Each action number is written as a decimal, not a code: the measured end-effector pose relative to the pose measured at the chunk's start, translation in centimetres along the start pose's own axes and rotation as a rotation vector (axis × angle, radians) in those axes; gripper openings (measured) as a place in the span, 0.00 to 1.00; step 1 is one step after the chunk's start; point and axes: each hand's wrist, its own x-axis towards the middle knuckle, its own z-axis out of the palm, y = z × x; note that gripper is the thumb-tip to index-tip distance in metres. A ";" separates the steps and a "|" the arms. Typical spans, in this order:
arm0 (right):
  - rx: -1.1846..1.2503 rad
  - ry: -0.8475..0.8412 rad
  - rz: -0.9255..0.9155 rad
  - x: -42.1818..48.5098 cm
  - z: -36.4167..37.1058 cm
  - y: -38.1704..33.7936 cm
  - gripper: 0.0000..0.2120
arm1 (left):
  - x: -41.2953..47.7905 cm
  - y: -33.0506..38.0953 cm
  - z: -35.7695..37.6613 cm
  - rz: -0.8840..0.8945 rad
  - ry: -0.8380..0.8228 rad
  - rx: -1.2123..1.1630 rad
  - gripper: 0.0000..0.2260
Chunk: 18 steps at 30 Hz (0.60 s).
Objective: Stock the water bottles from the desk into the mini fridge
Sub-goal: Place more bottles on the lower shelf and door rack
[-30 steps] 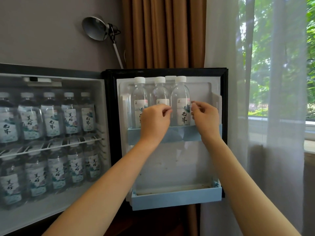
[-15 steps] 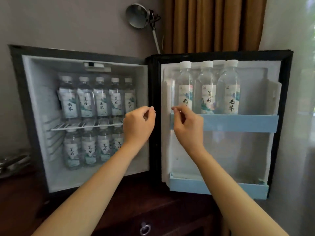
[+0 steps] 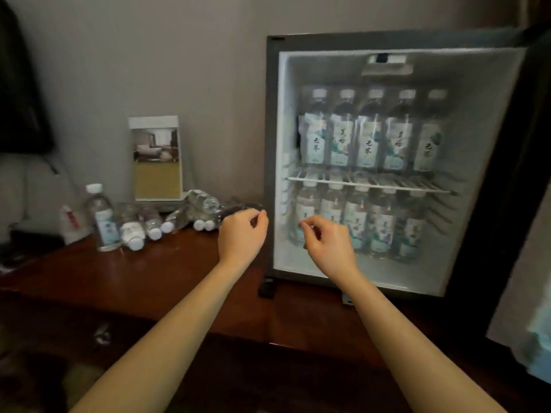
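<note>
Left hand (image 3: 241, 234) and right hand (image 3: 326, 244) hover mid-frame, loosely curled, empty, before the mini fridge (image 3: 270, 144). Water bottles (image 3: 131, 226) sit left on desk (image 3: 134, 278)

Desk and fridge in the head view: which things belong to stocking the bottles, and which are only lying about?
Belong to the job:
upright bottle and lying bottles on the desk; mini fridge with stocked bottles; left hand and right hand, both holding nothing.

Just lying about:
photo card stand; white packet.
</note>
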 end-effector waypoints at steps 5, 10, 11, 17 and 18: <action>0.097 -0.191 -0.005 0.4 9.2 -2.3 0.08 | 0.2 -7.8 -4.9 -0.178 0.003 0.157 0.15; 0.151 -0.362 0.013 1.3 16.7 -4.7 0.08 | 0.0 -13.6 -8.9 -0.310 0.034 0.295 0.15; 0.158 -0.379 0.012 1.5 18.0 -5.1 0.08 | 0.0 -14.6 -9.6 -0.327 0.039 0.323 0.15; 0.182 -0.520 0.050 3.5 26.4 -7.7 0.09 | 0.4 -20.6 -13.2 -0.462 0.016 0.445 0.11; 0.163 -0.554 0.056 3.8 27.9 -8.0 0.09 | 0.7 -21.7 -13.8 -0.504 0.012 0.447 0.08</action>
